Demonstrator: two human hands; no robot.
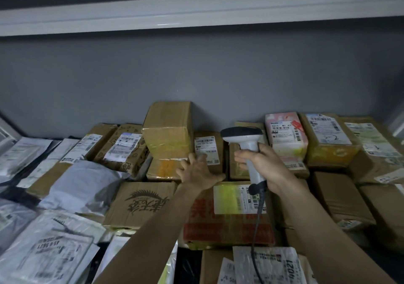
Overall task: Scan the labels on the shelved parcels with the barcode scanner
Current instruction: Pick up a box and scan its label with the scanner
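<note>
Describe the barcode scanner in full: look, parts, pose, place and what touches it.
The barcode scanner is a handheld, gun-shaped unit of what looks like light grey plastic, with a dark, wide scan head at the top and a long handle below. A dark cable leaves the handle's foot and hangs down over the parcels. The right hand grips the handle, fingers curled round it, holding it roughly upright above the cardboard boxes, head turned away from the camera towards the parcels at the back of the shelf.

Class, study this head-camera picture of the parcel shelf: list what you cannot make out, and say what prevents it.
1. Head view: label text on the small box, too small; left hand covers its corner.
2. Scanner window faces away, so its aim is unclear.
3. Right hand hides the trigger.
4. Mailer bags at left are blurred and cut by the edge.
5. Scanner cable leaves the bottom edge.
</note>
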